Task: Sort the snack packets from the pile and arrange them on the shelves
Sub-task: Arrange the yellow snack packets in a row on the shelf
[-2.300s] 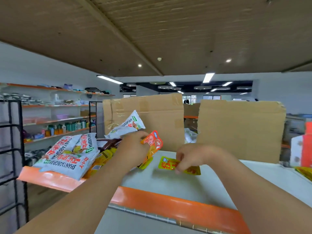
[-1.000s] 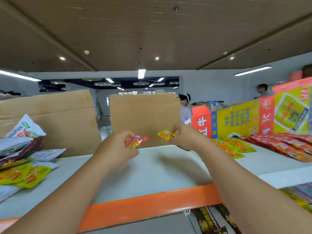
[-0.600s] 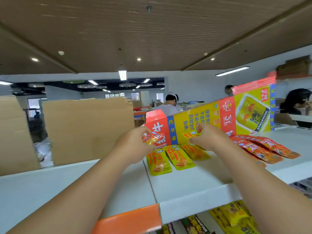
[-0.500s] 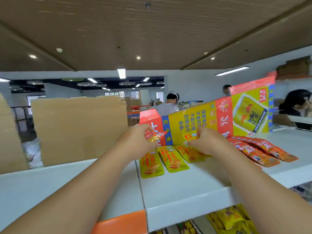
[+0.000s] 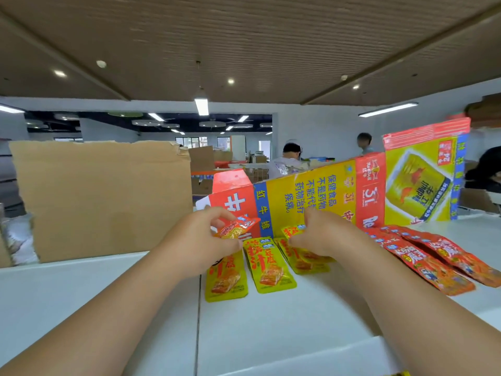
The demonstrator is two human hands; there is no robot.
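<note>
Both hands over the white shelf [image 5: 271, 335], a packet in each
Left hand [image 5: 200, 240] pinches an orange packet [image 5: 236, 229] just above the yellow row [image 5: 269, 270]; right hand [image 5: 322, 236] pinches a yellow packet [image 5: 294, 230] over the same row. They look light, limp and slick, so grip the flat sealed end

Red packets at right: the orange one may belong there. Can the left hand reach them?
Probably not directly: the right hand and forearm lie between the left hand and the red packets.
</note>
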